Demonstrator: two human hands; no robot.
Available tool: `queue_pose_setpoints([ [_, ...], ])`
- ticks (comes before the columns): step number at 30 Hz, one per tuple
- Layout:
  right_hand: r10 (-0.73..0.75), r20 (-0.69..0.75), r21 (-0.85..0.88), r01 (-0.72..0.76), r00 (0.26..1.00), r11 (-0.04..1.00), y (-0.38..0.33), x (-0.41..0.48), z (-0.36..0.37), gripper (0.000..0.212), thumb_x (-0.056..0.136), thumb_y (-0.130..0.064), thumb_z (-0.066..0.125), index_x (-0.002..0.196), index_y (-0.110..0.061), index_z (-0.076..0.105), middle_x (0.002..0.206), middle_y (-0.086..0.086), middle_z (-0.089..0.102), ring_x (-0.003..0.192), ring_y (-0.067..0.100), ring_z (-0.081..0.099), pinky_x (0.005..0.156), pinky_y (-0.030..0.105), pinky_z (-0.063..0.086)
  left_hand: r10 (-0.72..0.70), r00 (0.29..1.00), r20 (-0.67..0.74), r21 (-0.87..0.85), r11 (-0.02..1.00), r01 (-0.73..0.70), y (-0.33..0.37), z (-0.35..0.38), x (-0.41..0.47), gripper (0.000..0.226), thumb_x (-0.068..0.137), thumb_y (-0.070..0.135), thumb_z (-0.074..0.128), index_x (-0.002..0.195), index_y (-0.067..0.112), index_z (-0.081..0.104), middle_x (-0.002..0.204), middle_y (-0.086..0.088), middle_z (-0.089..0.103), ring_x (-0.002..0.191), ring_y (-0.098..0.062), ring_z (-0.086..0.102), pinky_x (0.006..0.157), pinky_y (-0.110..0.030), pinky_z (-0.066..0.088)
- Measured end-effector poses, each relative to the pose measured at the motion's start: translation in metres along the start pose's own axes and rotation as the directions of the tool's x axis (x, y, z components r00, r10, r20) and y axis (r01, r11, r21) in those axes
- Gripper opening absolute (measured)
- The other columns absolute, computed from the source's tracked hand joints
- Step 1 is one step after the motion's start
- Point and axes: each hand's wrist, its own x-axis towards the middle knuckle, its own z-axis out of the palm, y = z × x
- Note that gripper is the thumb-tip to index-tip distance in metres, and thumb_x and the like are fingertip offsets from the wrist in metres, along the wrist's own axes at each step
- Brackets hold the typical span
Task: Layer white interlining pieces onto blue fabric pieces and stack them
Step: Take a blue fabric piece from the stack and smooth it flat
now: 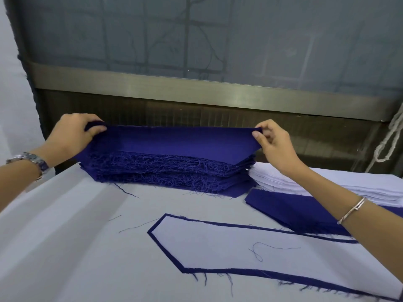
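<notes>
Background: grey mesh screen and metal bar (196, 88) behind far edge of cloth-covered table (65, 247).
Blue stack (170, 177): thick, at middle of far edge; front side full of frayed threads (152, 164).
Top blue piece (174, 140): raised at both ends, sagging slightly between, front edge on the stack.
Left hand (72, 136): thumb and curled fingers pinching left end of top blue piece.
Right hand (270, 140): thumb and forefinger pinching right tip; other fingers loosely bent.
White interlining stack (270, 179): right part of far edge, just beside blue stack, partly hidden by forearm.
Layered piece (239, 251): near front edge, white on blue, thin blue border showing.
Risk, double pick: probably two pieces lifted together, because of tangled frayed threads.
Risk, dragging: possibly lower pieces pulled out of line if lifted fast.
Risk, slipping: small pinch on right tip, maybe lost under pull.
Risk, misalignment: uneven border on layered piece if set down crooked or bumped.
</notes>
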Motion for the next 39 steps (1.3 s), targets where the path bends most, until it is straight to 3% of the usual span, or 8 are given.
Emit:
queue_pose_setpoints([
  [5,0.158,-0.009,0.096,-0.157,0.987,0.983,0.0,-0.001,-0.046,0.011,0.1,-0.013,0.057,0.1,-0.023,0.06,0.076,-0.009,0.075,0.072,0.004,0.071,0.058,0.019,0.058,0.028,0.999,0.016,-0.133,0.991,-0.025,0.027,-0.007,-0.006,0.023,0.098,0.025,0.058,0.111,0.01,0.069,0.085,0.0,0.066,0.068,-0.001,0.056,0.06,-0.02,0.042],
  [11,0.42,0.123,0.013,-0.425,0.899,0.905,0.011,-0.022,-0.112,0.013,0.09,-0.022,0.069,0.097,-0.011,0.071,0.068,-0.002,0.07,0.048,0.002,0.052,0.047,0.012,0.046,-0.042,0.992,0.115,-0.315,0.946,0.077,0.076,-0.01,-0.02,0.027,0.095,0.035,0.059,0.105,0.013,0.07,0.083,0.001,0.071,0.078,-0.014,0.066,0.069,-0.03,0.053],
  [16,0.571,0.231,-0.106,-0.563,0.788,0.82,0.017,-0.055,-0.158,0.033,0.078,-0.026,0.073,0.088,0.005,0.073,0.071,0.018,0.059,0.049,0.01,0.049,0.044,0.016,0.044,-0.11,0.946,0.304,-0.41,0.882,0.234,0.109,-0.002,-0.033,0.04,0.091,0.04,0.061,0.116,0.012,0.07,0.107,-0.007,0.073,0.098,-0.026,0.069,0.093,-0.043,0.055],
  [19,0.642,0.313,-0.202,-0.612,0.7,0.765,0.023,-0.075,-0.181,0.033,0.077,-0.033,0.074,0.087,-0.002,0.075,0.076,0.02,0.061,0.048,0.012,0.049,0.045,0.017,0.044,-0.087,0.924,0.374,-0.481,0.833,0.273,0.124,0.003,-0.045,0.018,0.092,0.038,0.06,0.088,0.025,0.072,0.077,-0.002,0.076,0.074,-0.013,0.072,0.075,-0.021,0.053],
  [24,0.664,0.455,-0.263,-0.623,0.593,0.736,0.044,-0.105,-0.215,0.046,0.079,-0.036,0.077,0.091,0.007,0.068,0.077,0.027,0.057,0.046,0.015,0.04,0.045,0.019,0.041,-0.151,0.793,0.591,-0.474,0.731,0.492,0.138,0.014,-0.068,0.031,0.076,0.045,0.066,0.087,0.018,0.075,0.077,0.001,0.077,0.067,-0.015,0.071,0.063,-0.02,0.056],
  [28,0.677,0.562,-0.279,-0.662,0.476,0.696,0.067,-0.123,-0.238,0.057,0.083,-0.039,0.083,0.101,0.011,0.063,0.073,0.025,0.052,0.044,0.016,0.036,0.045,0.019,0.038,-0.083,0.703,0.706,-0.46,0.701,0.545,0.143,0.018,-0.092,0.022,0.082,0.037,0.069,0.077,0.02,0.081,0.078,-0.001,0.077,0.06,-0.01,0.064,0.053,-0.014,0.052],
  [33,0.634,0.705,-0.322,-0.653,0.319,0.686,0.086,-0.135,-0.255,0.042,0.094,-0.03,0.073,0.116,0.004,0.065,0.063,0.015,0.057,0.043,0.012,0.041,0.048,0.018,0.039,-0.013,0.604,0.797,-0.411,0.721,0.558,0.153,0.015,-0.115,0.033,0.076,0.047,0.067,0.08,0.017,0.08,0.08,-0.016,0.074,0.058,-0.016,0.057,0.059,-0.019,0.048],
  [39,0.592,0.774,-0.343,-0.638,0.224,0.69,0.095,-0.14,-0.251,0.035,0.095,-0.026,0.073,0.115,0.002,0.066,0.074,0.012,0.067,0.045,0.01,0.049,0.057,0.016,0.048,-0.06,0.627,0.777,-0.369,0.763,0.531,0.158,0.016,-0.127,0.039,0.081,0.042,0.071,0.051,0.019,0.061,0.047,-0.002,0.05,0.047,-0.013,0.042,0.055,-0.016,0.041],
])
